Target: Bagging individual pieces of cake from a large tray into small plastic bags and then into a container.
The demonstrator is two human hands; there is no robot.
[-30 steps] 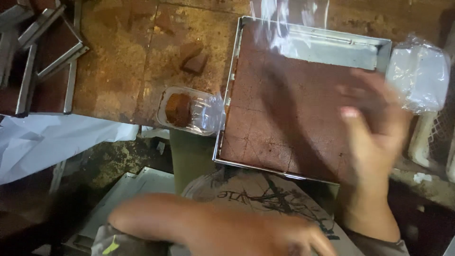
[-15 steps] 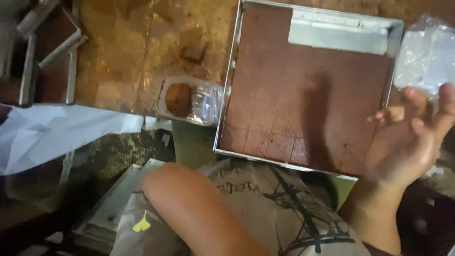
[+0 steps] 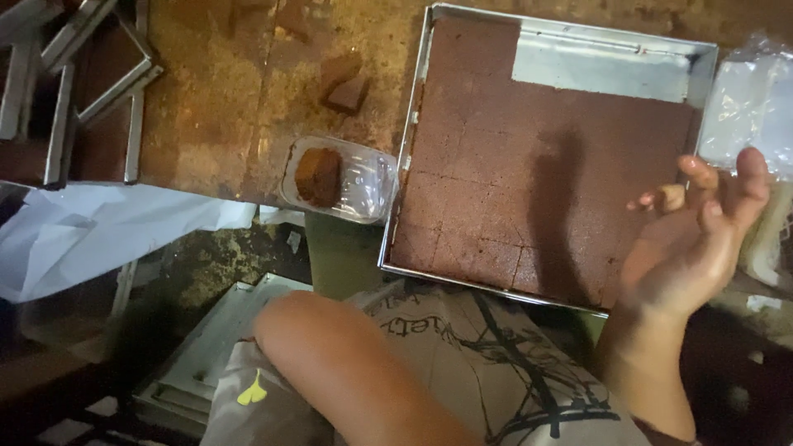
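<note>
Over the lower right corner of the metal tray (image 3: 413,157), the right hand (image 3: 690,248) is raised palm-up, fingers (image 3: 747,186) loosely spread and curled, holding nothing; the fingertips sit just beside a stack of clear plastic containers (image 3: 747,103) at the tray's right edge. Tray holds a brown slab cake (image 3: 529,182), scored into squares, one upper strip already gone to bare metal. It overhangs the bench (image 3: 215,107) edge toward the person. Left of it, touching the rim, an open clear tub (image 3: 363,182) carries one cut brown piece (image 3: 318,175) and also hangs partly off the edge. Risk, as judged: a knock from the wrist or forearm could tip tub or tray off the bench, since both project past the edge. Left forearm (image 3: 355,372) crosses low over the lap; its hand is out of frame, so its fingers cannot be told. Two loose brown pieces (image 3: 343,83) lie further back.
</note>
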